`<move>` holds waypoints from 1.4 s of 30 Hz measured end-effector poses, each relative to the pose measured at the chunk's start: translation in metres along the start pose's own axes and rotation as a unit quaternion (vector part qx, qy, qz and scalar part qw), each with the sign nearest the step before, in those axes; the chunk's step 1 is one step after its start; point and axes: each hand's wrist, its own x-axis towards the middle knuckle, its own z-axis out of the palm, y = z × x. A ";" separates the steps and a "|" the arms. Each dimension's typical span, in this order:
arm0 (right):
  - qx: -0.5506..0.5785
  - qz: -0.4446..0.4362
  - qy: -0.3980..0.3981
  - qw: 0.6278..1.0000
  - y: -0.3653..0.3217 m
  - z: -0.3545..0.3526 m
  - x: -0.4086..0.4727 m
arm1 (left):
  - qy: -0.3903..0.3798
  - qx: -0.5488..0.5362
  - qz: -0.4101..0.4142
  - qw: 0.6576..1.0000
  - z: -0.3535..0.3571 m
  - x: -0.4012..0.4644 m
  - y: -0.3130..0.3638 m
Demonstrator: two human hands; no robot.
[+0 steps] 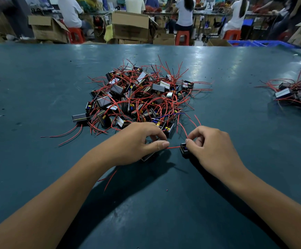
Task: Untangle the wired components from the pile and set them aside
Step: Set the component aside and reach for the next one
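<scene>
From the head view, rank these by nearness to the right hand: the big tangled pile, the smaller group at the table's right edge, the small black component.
1. Small black component, at the right hand fingertips.
2. Big tangled pile, ahead and left.
3. Smaller group, far right.

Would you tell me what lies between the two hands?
In the head view, a short red wire spans the gap from the left hand to the black component in the right hand.

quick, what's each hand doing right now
Left hand: closed, pinching the red wire, a component under it.
Right hand: closed, holding a small black component.
</scene>
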 end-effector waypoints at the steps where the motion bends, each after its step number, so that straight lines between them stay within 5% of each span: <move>1: 0.002 0.006 -0.001 1.000 0.001 -0.002 0.000 | 0.000 0.001 -0.001 1.000 0.000 0.000 0.000; 13: 0.132 0.101 -0.096 0.981 0.008 -0.022 0.000 | 0.026 -0.009 -0.013 1.000 0.000 -0.001 -0.006; 22: 0.044 0.068 -0.080 0.993 0.003 -0.018 -0.003 | 0.007 -0.004 -0.010 1.000 0.001 -0.003 0.000; 30: 0.178 0.131 -0.139 0.965 -0.001 -0.037 -0.007 | 0.020 -0.016 -0.013 1.000 -0.002 -0.003 0.005; 42: 0.046 -0.094 -0.013 0.994 -0.014 -0.027 -0.021 | 0.064 -0.022 0.040 0.997 0.000 -0.005 0.018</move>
